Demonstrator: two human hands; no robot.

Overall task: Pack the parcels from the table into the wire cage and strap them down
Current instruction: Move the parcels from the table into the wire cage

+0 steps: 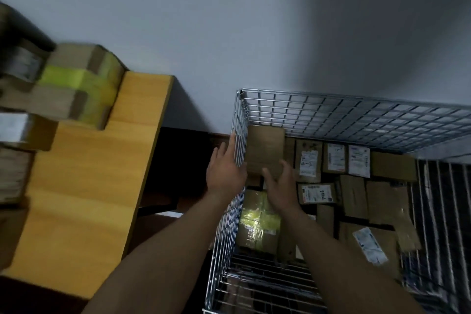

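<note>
- Cardboard parcel in wire cage corner; right hand open, fingers on its near edge.
- Left hand open, outside cage wall, beside parcel.

Brown cardboard parcels w/ white labels, silver wire cage, yellow-orange wood table, grey wall

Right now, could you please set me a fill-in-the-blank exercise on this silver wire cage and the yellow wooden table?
The silver wire cage stands to the ___ of the yellow wooden table. The right hand touches a plain brown cardboard box inside the ___. Several brown boxes there carry white ___.
Missing: right; cage; labels.
</note>
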